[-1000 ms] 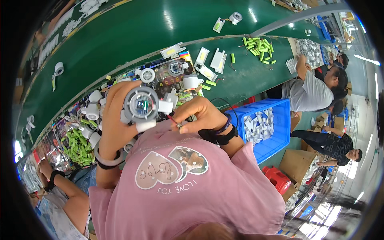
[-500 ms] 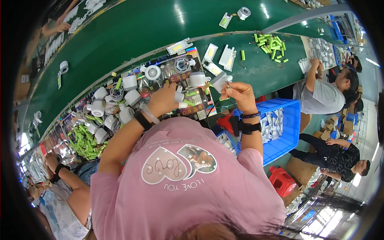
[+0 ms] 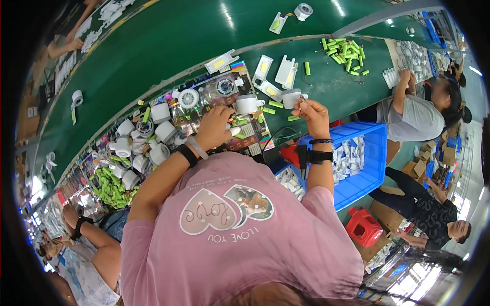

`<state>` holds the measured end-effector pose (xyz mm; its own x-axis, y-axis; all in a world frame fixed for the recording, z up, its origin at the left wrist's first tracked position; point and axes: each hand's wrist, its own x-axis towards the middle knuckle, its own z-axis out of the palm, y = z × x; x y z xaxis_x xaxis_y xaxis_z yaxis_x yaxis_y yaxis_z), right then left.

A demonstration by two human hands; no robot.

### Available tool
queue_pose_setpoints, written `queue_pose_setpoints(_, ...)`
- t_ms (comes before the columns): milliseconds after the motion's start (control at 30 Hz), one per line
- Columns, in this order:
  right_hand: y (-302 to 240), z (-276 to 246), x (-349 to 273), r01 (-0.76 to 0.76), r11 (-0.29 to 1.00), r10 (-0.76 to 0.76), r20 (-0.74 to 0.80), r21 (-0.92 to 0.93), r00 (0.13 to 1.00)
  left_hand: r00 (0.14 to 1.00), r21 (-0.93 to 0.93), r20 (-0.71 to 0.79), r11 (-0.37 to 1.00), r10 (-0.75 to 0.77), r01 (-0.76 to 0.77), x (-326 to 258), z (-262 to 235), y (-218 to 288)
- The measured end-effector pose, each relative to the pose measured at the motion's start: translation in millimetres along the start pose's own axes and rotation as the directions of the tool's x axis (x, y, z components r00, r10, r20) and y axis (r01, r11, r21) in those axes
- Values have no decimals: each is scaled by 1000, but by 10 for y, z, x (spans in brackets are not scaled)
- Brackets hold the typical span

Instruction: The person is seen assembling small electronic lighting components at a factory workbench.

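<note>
My right hand (image 3: 315, 116) is closed in a pinch at the edge of a white round housing (image 3: 291, 98), holding it above the green bench; any thin wire between the fingertips is too small to make out. My left hand (image 3: 214, 126) hovers over the printed sheet (image 3: 209, 104), fingers apart and apparently holding nothing. A white cover shows on one of its fingertips. Just beyond it stands another white round housing (image 3: 246, 104). Small green battery cells (image 3: 275, 104) lie between the two hands.
White housings (image 3: 122, 145) and a heap of green cells (image 3: 109, 186) crowd the left. Flat white panels (image 3: 286, 72) and more cells (image 3: 347, 53) lie farther off. A blue crate (image 3: 375, 158) of white packets and a red plastic stool (image 3: 363, 228) are right. Co-workers sit on both sides.
My right hand has moved right with the white housing, which is now more level. My left hand has shifted slightly, its fingers more spread. The co-worker standing at right has moved an arm.
</note>
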<state>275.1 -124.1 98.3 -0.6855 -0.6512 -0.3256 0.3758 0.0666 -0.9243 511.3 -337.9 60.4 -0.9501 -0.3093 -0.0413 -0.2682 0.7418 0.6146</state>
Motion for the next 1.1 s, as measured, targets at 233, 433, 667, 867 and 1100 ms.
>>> queue_pose_setpoints(233, 33, -143, 130, 23, 999, -21, -66, 34, 998, 991, -74, 105, 995, 78, -71, 145, -97, -87)
queue_pose_setpoints(433, 29, -208, 176, -36, 997, 28, -107, -75, 994, 970, -164, 164, 975, 180, -153, 176, -220, -243)
queue_pose_setpoints(667, 92, -200, 215, 13, 997, -6, -101, 73, 995, 978, -328, 196, 945, 73, -5, 95, -377, -104)
queue_pose_setpoints(867, 102, -193, 212, -19, 995, 29, -105, 96, 994, 985, -436, 139, 899, 102, -31, -35, -604, 45)
queue_pose_setpoints(1100, 177, -205, 175, -34, 993, 43, -81, 114, 996, 997, -544, 25, 838, 67, -43, -149, -860, 228)
